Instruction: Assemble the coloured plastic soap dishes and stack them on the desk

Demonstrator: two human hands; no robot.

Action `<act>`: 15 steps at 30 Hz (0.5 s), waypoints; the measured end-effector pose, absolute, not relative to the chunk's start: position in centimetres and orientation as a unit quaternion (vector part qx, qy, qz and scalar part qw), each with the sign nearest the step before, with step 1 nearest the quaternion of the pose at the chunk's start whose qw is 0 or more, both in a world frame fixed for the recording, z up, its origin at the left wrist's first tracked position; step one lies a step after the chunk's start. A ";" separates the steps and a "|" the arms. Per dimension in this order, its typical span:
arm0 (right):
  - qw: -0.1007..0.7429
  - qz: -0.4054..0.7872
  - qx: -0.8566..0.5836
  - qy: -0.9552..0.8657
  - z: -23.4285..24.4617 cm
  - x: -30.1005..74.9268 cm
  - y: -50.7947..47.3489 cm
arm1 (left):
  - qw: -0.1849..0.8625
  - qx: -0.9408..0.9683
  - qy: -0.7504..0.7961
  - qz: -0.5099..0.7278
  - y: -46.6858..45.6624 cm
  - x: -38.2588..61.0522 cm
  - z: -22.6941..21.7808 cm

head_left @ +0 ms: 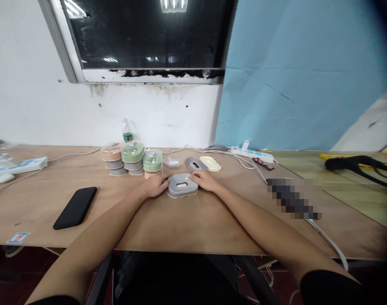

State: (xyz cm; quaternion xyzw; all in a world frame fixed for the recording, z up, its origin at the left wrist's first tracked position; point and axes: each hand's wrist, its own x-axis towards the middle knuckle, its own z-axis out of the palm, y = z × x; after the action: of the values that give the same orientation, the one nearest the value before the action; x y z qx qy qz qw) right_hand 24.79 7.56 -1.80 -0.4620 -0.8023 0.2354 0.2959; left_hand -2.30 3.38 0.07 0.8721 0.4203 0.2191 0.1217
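A grey oval plastic box (pixel 182 191), with a slot in the middle of its top, sits on the table in front of me. My left hand (pixel 157 185) holds its left side, and my right hand (pixel 206 181) grips the right side near the far corner. Just behind it lie a flat grey slotted plastic piece (pixel 195 163), a pale yellow tray-like piece (pixel 211 164) and a clear lid (pixel 173 162). Stacked plastic boxes stand left of these, among them green ones (pixel 132 153), a peach one (pixel 112 151) and several grey ones (pixel 136 167).
A black phone (pixel 75 207) lies to the left. Power strips with cables sit at the far left (pixel 24 166) and back right (pixel 252 154). A blurred-out dark object (pixel 291 199) lies to the right. A bottle (pixel 126 131) stands behind the stacks by the wall.
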 end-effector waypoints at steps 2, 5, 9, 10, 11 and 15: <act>0.294 0.239 -0.464 -0.801 -1.8 24.8 7.6 | 0.120 0.875 0.414 0.218 3.4 -2.3 0.1; 0.287 0.234 -0.472 -0.800 -1.9 24.8 7.8 | 0.119 0.877 0.412 0.217 3.4 -2.3 0.1; 0.265 0.218 -0.480 -0.807 -2.2 24.7 8.0 | 0.115 0.884 0.406 0.201 3.5 -2.3 0.0; 0.261 0.215 -0.480 -0.809 -2.3 24.7 8.0 | 0.115 0.886 0.404 0.195 3.5 -2.3 0.0; 0.261 0.213 -0.480 -0.810 -2.4 24.7 8.0 | 0.113 0.888 0.402 0.191 3.5 -2.3 0.0; 0.267 0.211 -0.480 -0.809 -2.6 24.8 7.9 | 0.108 0.893 0.392 0.192 3.4 -2.1 0.0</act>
State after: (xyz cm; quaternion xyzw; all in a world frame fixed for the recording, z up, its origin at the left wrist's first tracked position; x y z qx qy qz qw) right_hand 24.76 7.89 -2.58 -0.4800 -0.8086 0.2106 0.2673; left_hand -2.14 3.43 0.01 0.8931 0.3922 0.1918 0.1082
